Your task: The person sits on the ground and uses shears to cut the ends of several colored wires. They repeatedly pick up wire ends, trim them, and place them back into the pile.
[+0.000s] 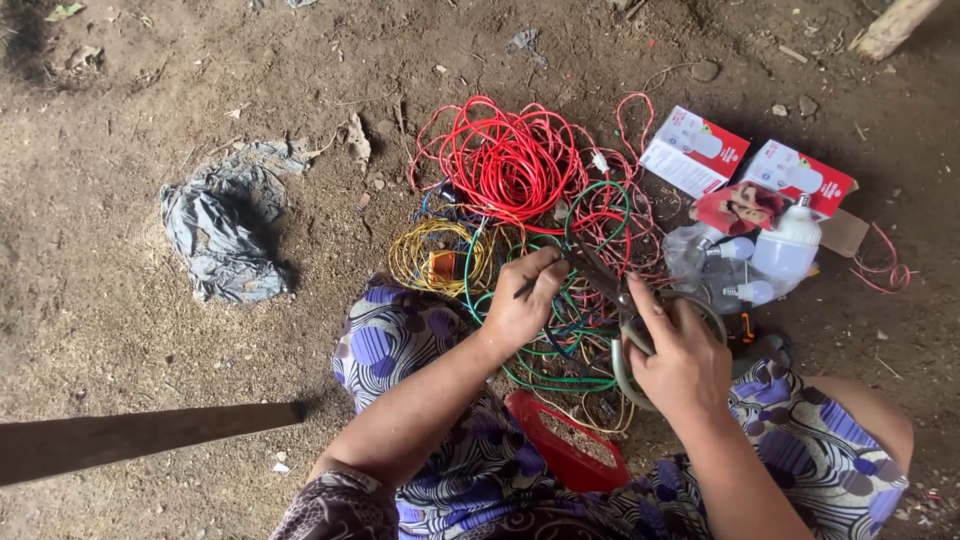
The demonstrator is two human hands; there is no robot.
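My left hand (527,300) pinches a thin dark wire (522,289) above a tangle of green wire (560,345). My right hand (678,358) grips the handles of large grey scissors (622,300), whose blades point up-left toward the pinched wire. A coil of red wire (505,160) lies beyond both hands, and a yellow coil (432,255) sits to the left of my left hand. My lap is covered by purple patterned cloth (400,340).
Two red-and-white bulb boxes (693,150) and white bulbs (788,245) in clear plastic lie at the right. A red lid (560,445) rests by my knees. A crumpled grey bag (220,225) lies left on the dirt floor; a wooden plank (140,435) crosses lower left.
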